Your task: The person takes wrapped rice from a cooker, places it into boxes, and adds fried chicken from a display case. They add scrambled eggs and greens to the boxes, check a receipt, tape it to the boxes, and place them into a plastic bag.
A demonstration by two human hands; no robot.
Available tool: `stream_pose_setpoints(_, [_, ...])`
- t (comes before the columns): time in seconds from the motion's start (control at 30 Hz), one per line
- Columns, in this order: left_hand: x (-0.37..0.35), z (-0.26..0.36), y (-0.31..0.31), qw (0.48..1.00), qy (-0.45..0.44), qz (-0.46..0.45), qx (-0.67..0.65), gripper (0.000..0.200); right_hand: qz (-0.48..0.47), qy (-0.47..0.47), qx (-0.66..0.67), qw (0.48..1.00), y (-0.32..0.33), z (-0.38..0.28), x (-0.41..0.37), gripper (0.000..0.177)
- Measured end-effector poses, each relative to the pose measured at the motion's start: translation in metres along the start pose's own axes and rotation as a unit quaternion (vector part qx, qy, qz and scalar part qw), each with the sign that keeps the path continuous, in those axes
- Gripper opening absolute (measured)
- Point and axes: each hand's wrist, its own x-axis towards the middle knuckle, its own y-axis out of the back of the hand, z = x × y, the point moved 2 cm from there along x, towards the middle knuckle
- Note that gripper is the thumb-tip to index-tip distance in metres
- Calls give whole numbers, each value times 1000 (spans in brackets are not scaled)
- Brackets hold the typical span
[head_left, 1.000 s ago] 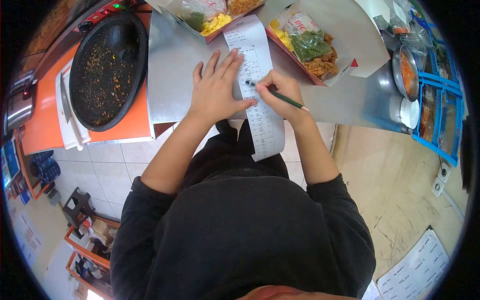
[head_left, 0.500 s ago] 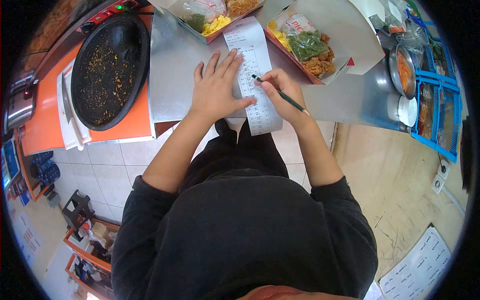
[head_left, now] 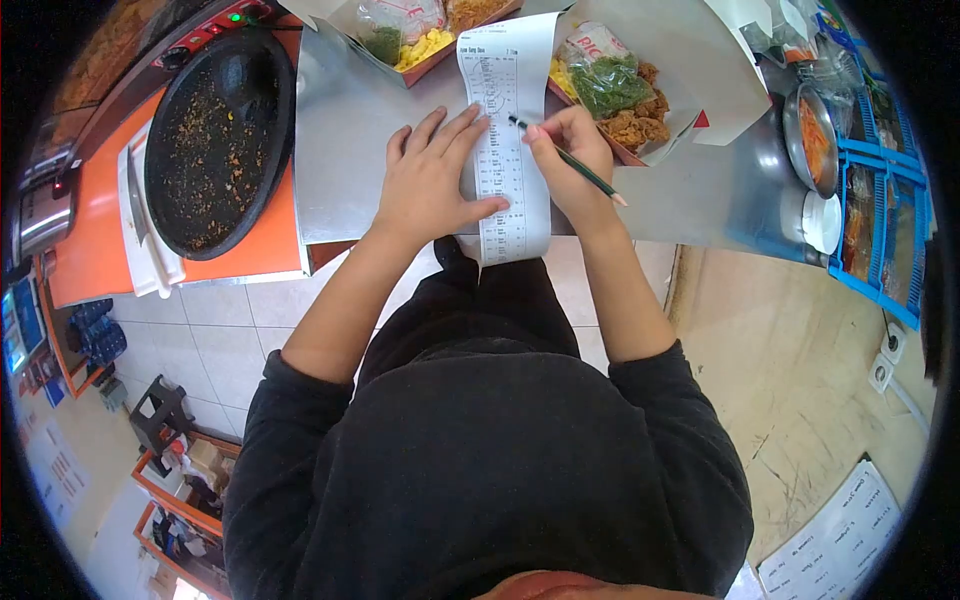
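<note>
A long printed receipt (head_left: 505,150) lies on the steel counter, its lower end hanging over the front edge. My left hand (head_left: 430,175) rests flat with spread fingers, its fingertips and thumb on the paper's left side. In my right hand (head_left: 572,165) is a dark green pencil (head_left: 580,168), its dark end over the upper part of the paper and its pale end toward my wrist. Behind the receipt stand two open cardboard meal boxes: the right box (head_left: 700,60) holds fried chicken (head_left: 638,128), greens and a wrapped packet; the left box (head_left: 440,70) holds yellow pieces and similar food.
On the orange surface at left sits a black stone mortar (head_left: 215,150) with crumbs and a pestle, beside a white tray (head_left: 150,240). At right are a metal bowl (head_left: 815,140) of shredded orange food, a white lid (head_left: 821,222) and a blue basket (head_left: 885,250).
The receipt has shifted and straightened, its top now showing lower. My right hand and the pencil have moved slightly up the paper. My left hand stays nearly where it was.
</note>
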Motion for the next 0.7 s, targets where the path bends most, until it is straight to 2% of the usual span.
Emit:
stream_pose_setpoints(0.03, [-1, 0, 0, 1000, 4, 3, -2, 85, 14, -26, 48, 998, -3, -1, -5, 17])
stream_pose_setpoints(0.13, [-1, 0, -2, 1000, -3, 1, -1, 90, -91, 48, -45, 994, -9, 6, -13, 16])
stream_pose_setpoints(0.17, [0, 0, -2, 1000, -3, -1, 0, 90, -104, 102, -111, 983, -10, -3, -13, 16])
stream_pose_setpoints(0.27, [-2, 1, -2, 1000, -3, -10, 3, 93, -20, 61, -155, 986, -3, -4, -5, 10])
stream_pose_setpoints(0.3, [-2, 1, -1, 1000, -4, -12, 7, 93, -19, 10, -100, 995, -1, -10, -2, 10])
stream_pose_setpoints(0.4, [0, 1, 0, 1000, -7, -13, 7, 95, -30, 10, -9, 999, 1, -6, -11, 13])
stream_pose_setpoints(0.43, [-1, 1, 0, 1000, -4, -14, 3, 96, -53, 51, -10, 997, -1, -5, -17, 14])
stream_pose_setpoints(0.53, [-2, 0, -1, 1000, -6, -17, 2, 100, -36, 61, -116, 991, -5, 0, -27, 13])
stream_pose_setpoints(0.57, [-3, 0, -1, 1000, -9, -22, 4, 101, -5, 35, -105, 994, -4, -9, -24, 12])
stream_pose_setpoints(0.67, [-1, -2, 0, 999, -19, -28, 15, 104, -78, 21, -49, 996, 2, -7, -23, 10])
stream_pose_setpoints(0.7, [-2, -2, 0, 999, -20, -31, 17, 105, -153, 47, -53, 986, 2, -6, -29, 10])
